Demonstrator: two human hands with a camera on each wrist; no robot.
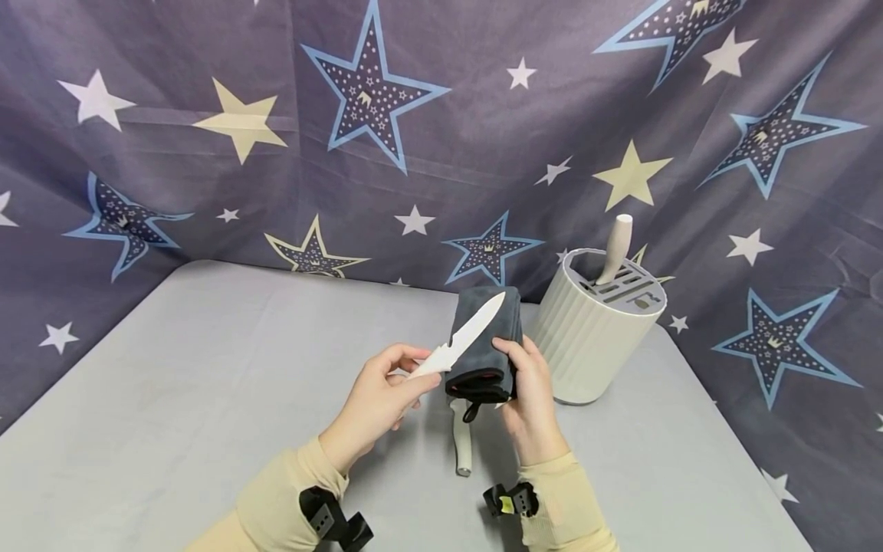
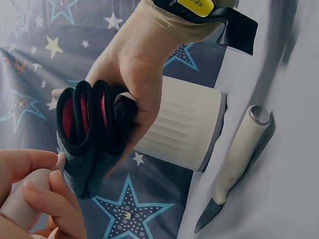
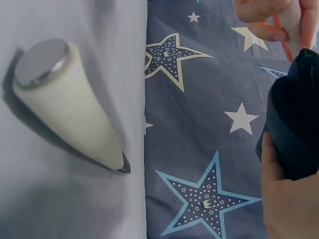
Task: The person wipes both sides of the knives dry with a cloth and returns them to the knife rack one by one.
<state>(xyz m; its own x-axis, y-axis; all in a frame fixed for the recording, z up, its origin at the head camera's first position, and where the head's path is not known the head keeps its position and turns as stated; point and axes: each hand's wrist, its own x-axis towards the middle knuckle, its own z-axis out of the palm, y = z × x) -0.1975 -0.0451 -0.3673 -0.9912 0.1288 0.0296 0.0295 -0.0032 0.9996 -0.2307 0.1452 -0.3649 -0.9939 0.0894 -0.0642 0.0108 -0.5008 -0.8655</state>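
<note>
My left hand (image 1: 378,392) pinches the handle of a knife (image 1: 476,322) with a white blade. Its tip points up and away to the right, and the blade lies over a folded dark grey cloth (image 1: 495,364) in the head view. That cloth is gripped by my right hand (image 1: 534,399) along its right side; the left wrist view shows its layered folds (image 2: 82,149) with red inside. Below the cloth, another knife (image 1: 461,441) lies on the table, its cream handle (image 3: 70,104) capped with metal and its blade mostly hidden in the head view.
To the right of my right hand stands a ribbed cream knife block (image 1: 586,345) with a slotted top. One knife handle (image 1: 617,245) sticks up from it. A star-patterned curtain (image 1: 414,153) hangs behind the grey-white table (image 1: 262,345).
</note>
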